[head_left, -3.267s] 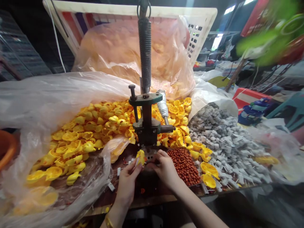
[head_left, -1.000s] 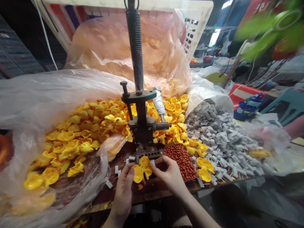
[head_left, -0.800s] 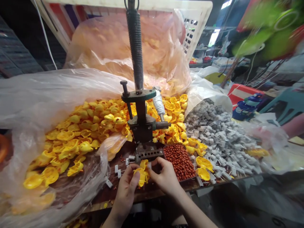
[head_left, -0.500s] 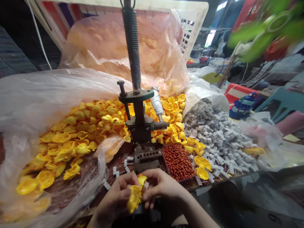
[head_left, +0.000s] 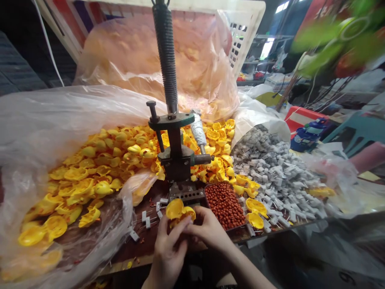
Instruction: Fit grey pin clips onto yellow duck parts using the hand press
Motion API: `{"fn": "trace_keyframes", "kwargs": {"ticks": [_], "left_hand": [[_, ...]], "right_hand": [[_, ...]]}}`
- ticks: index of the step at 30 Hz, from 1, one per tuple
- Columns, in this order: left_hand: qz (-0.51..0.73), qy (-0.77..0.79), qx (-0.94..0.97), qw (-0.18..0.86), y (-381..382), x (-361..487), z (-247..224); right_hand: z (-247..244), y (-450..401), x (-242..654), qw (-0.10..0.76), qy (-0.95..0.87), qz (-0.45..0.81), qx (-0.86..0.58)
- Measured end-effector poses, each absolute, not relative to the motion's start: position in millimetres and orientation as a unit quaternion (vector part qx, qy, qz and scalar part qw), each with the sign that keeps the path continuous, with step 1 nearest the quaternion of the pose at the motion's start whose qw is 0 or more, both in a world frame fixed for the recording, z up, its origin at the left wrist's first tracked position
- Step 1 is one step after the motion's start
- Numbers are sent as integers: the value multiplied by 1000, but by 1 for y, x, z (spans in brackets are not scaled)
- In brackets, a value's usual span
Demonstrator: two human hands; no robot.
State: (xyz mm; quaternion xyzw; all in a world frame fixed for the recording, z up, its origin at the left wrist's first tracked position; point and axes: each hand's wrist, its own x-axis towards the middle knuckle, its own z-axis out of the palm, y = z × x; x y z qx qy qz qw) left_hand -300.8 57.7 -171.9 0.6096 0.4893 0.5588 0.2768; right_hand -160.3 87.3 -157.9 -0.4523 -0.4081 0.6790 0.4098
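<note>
Head view: where's open room?

Bare tabletop (head_left: 136, 248) lies at nine o'clock from the left hand (head_left: 171, 245), the front edge (head_left: 138, 261) at eight; press (head_left: 178, 170) at twelve, red-brown beads (head_left: 225, 204) at two.

Hands?

Left grips the yellow shell (head_left: 175, 208); right hand (head_left: 207, 228) touches it, grip hidden. Half a second ago the shell sat lower; it's shifted toward twelve.

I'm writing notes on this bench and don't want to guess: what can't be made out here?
All in the head view:
Whether the right hand holds anything: fingertips partly hidden behind the left hand and yellow shell.
Press: top cut off by the upper edge.
Fan: blades blurred.
Big bag: contents veiled by cloudy plastic.
Red beads: too small and piled to count.
</note>
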Motion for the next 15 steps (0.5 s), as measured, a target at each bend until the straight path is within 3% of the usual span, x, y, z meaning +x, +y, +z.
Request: {"fn": "trace_keyframes", "kwargs": {"ticks": [3, 7, 10, 12, 15], "left_hand": [[549, 501, 611, 273, 62, -304, -176], [599, 541, 382, 449, 76, -312, -171], [609, 520, 232, 552, 84, -314, -164], [608, 510, 188, 579, 87, -314, -160], [605, 499, 167, 598, 87, -310, -154]], "right_hand": [[-149, 94, -138, 333, -559, 601, -464], [-142, 119, -92, 215, -726, 188, -626], [-144, 136, -72, 101, -767, 84, -628], [-144, 140, -72, 126, -775, 99, -611], [-143, 134, -93, 284, -735, 230, -572]]}}
